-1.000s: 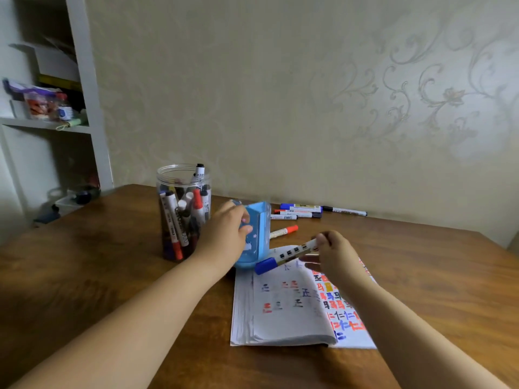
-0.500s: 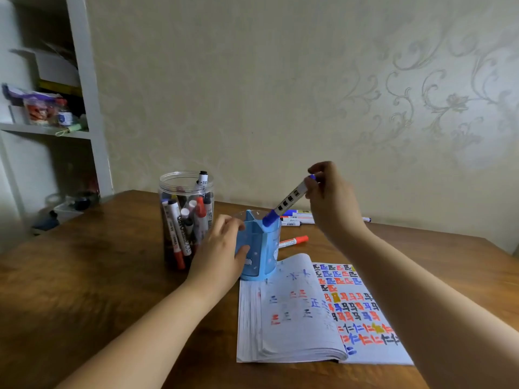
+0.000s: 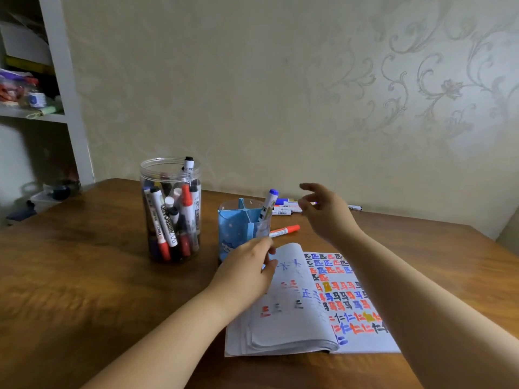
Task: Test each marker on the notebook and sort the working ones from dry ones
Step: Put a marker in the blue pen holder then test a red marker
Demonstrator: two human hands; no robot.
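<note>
A blue-capped marker point(image 3: 268, 204) stands tilted in the right compartment of the blue divided pen holder point(image 3: 237, 228). My right hand point(image 3: 327, 213) hovers just right of it, fingers spread and holding nothing. My left hand point(image 3: 247, 272) lies in front of the holder, over the left edge of the open notebook point(image 3: 303, 301), fingers loose; whether it touches the holder I cannot tell. The notebook pages carry red, blue, black and orange test marks. A clear jar point(image 3: 171, 209) to the left holds several markers.
A red-capped marker point(image 3: 285, 230) lies on the wooden table point(image 3: 84, 276) behind the notebook. Several more markers point(image 3: 288, 206) lie along the wall. A white shelf unit point(image 3: 36, 102) with clutter stands at the far left.
My right hand lifted the blue-capped marker from over the notebook, dropped it into the blue holder and let go. My left hand slid off the holder toward the notebook.
</note>
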